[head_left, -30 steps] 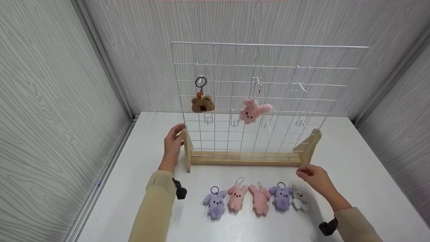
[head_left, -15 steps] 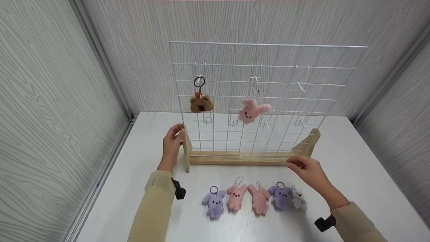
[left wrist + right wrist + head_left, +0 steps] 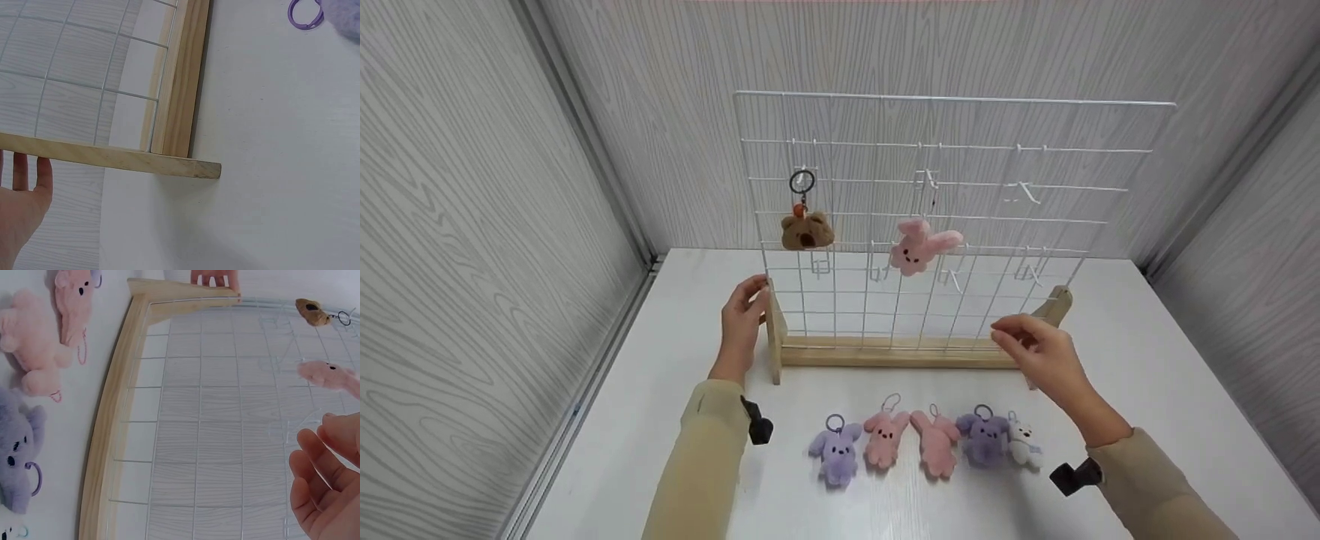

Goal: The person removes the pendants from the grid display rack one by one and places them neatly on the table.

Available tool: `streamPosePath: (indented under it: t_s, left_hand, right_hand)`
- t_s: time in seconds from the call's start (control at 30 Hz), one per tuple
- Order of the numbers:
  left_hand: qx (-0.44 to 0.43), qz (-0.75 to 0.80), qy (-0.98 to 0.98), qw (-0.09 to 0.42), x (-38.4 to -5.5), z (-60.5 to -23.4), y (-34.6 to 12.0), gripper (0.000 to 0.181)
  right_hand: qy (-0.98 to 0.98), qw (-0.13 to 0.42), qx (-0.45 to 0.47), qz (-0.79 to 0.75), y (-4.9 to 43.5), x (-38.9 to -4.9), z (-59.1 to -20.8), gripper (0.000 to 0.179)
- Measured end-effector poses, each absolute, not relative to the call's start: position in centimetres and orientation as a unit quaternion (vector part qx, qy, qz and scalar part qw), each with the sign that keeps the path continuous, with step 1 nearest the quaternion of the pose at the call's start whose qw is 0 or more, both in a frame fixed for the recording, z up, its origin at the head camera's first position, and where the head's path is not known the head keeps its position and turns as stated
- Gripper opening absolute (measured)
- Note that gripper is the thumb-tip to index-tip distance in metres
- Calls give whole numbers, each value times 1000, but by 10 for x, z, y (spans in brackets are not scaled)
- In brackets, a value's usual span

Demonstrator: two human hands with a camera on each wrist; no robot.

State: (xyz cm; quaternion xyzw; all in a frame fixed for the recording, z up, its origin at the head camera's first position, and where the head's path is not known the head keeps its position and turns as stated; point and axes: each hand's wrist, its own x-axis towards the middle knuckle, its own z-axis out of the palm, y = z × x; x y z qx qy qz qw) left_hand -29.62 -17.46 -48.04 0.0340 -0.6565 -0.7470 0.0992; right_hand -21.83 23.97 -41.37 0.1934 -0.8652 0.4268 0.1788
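My left hand [image 3: 742, 319] touches the wooden side post [image 3: 775, 334] of a white wire grid rack [image 3: 877, 300]. In the left wrist view its fingers [image 3: 44, 177] meet the post's outer face. My right hand [image 3: 1039, 349] is raised in front of the rack's lower right part, fingers loosely bent and holding nothing. In the right wrist view, its thumb and forefinger are slightly apart. On the grid hang a brown bear-head keychain [image 3: 808, 232] and a pink bunny keychain [image 3: 913, 251].
In front of the rack lie a purple plush keychain [image 3: 838, 457], two pink bunny keychains [image 3: 883, 442], another purple plush keychain [image 3: 984, 441] and a white bear keychain [image 3: 1024, 448]. Several bare hooks [image 3: 1026, 193] stick out of the grid. Grey wood-grain walls [image 3: 450, 225] enclose the white table [image 3: 615, 465].
My right hand has risen and moved left, from beside the rack's right foot to before the grid. The left hand stays at the post. The head view has shifted slightly.
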Motion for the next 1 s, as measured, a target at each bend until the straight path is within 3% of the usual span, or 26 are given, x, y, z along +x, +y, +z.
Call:
streamPosePath:
  t_s: [0.2, 1.0]
  left_hand:
    - [33, -749, -654, 101, -296, -479, -175, 34]
    - [31, -746, -657, 102, -296, -481, -175, 33]
  right_hand:
    - [-845, 208, 199, 451, 227, -224, -393, 11]
    - [-808, 216, 196, 512, 173, -223, -313, 17]
